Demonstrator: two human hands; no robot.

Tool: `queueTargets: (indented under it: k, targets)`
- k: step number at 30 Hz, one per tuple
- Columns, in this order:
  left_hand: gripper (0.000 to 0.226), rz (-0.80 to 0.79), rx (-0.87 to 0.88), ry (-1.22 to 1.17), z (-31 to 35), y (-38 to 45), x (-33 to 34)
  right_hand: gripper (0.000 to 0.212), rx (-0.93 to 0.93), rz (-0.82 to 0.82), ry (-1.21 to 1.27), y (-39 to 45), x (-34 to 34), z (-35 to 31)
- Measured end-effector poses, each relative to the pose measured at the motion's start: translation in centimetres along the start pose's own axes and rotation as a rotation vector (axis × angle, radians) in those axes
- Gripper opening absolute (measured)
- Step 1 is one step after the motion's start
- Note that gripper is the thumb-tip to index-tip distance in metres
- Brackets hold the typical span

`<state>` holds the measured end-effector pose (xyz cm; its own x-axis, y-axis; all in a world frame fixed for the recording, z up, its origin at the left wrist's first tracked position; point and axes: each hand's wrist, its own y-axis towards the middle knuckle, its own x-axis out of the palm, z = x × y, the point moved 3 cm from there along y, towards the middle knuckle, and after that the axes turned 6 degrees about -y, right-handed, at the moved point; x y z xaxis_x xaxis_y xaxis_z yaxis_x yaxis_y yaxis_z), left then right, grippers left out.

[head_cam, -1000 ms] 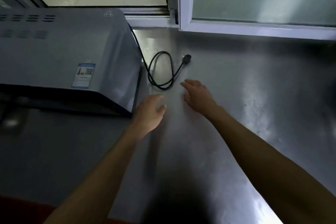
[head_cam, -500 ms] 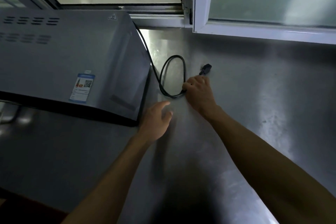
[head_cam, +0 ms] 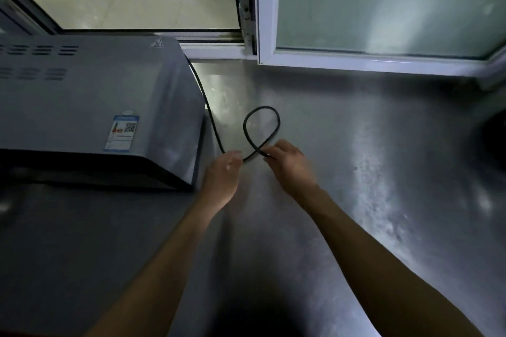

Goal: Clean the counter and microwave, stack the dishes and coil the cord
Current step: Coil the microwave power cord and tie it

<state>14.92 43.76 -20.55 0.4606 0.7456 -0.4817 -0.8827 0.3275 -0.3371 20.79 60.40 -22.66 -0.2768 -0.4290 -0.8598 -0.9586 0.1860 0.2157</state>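
Head view: both hands at the black cord (head_cam: 247, 131) beside the microwave (head_cam: 95, 107), shaping its first loop.

The cord runs down the microwave's right side onto the steel counter (head_cam: 356, 172), passes the left hand (head_cam: 223, 172) and curls into 1 loop that crosses itself just before the right hand (head_cam: 287, 163). The right hand's fingers are curled, pinching the cord's free end; the left hand's fingers curl at the cord, but I cannot tell whether they truly grip it. Coiling looks to be the step in hand, with 1 turn formed. Next, I judge, the left hand must pin the crossing while the right feeds another turn on top. The plug is hidden, probably under the right hand. No dishes show, and the microwave's front is cut off in shadow.
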Motion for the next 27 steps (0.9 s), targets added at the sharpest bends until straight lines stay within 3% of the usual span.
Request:
queueTargets:
  k: [3,6,11,17,21,24,27]
  targets:
    - [0.039,-0.018,0.025,-0.168,2.0,-0.8,-0.6,0.019,-0.006,0.016,0.011,-2.1,-1.3,-2.1]
    - [0.03,-0.095,0.009,-0.419,3.6,-1.5,-1.3,0.018,0.003,0.055,-0.017,-4.3,-2.2,-4.3]
    - [0.015,-0.171,0.139,-0.467,5.3,-3.6,-3.4,0.015,0.044,0.129,0.011,-7.2,-2.9,-8.2]
    - [0.021,-0.296,0.193,-0.615,6.2,-7.6,-7.2,0.012,0.082,0.184,0.103,-8.0,-3.5,-12.1]
    - [0.026,-0.339,0.34,-0.499,6.1,-8.2,-10.7,0.02,0.348,0.308,0.199,-7.5,-4.7,-12.9]
    - [0.026,-0.349,0.426,-0.448,5.8,-8.7,-13.4,0.041,0.623,0.382,0.336,-6.4,-6.0,-12.9]
    - [0.025,-0.349,0.488,-0.478,5.5,-9.6,-15.6,0.057,0.744,0.361,0.368,-4.9,-7.0,-13.5]
